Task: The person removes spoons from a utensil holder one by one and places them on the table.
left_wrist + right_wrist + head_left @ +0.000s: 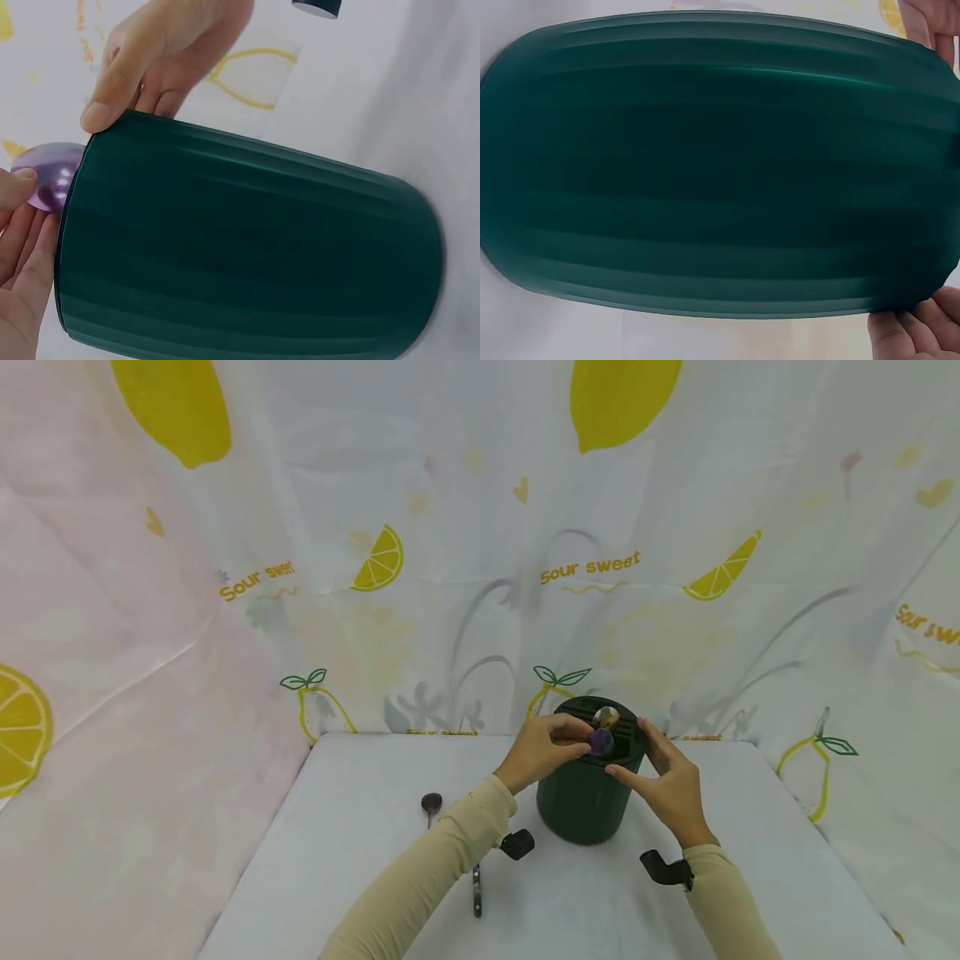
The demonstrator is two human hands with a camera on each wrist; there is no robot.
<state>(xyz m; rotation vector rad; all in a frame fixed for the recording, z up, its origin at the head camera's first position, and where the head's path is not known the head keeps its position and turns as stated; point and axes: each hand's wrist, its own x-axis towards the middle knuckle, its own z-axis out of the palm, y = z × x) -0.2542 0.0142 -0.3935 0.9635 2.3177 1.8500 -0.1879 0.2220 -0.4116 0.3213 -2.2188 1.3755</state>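
Note:
A dark green ribbed utensil holder (581,806) stands upright on the table, with a slotted top. My left hand (537,750) pinches the shiny purple spoon bowl (602,742) between thumb and fingers, just above that top. In the left wrist view the purple bowl (54,176) sticks out past the rim; its handle is hidden. My right hand (670,783) holds the rim from the right side, thumb in front and fingers behind. Behind the purple bowl, a shiny silver and gold spoon bowl (606,717) rises from the holder.
A dark spoon bowl (431,803) lies on the white table left of the holder. Below it, a black riveted handle (477,891) shows past my left sleeve; whether they belong together is hidden. A lemon-print cloth (450,635) hangs behind the table.

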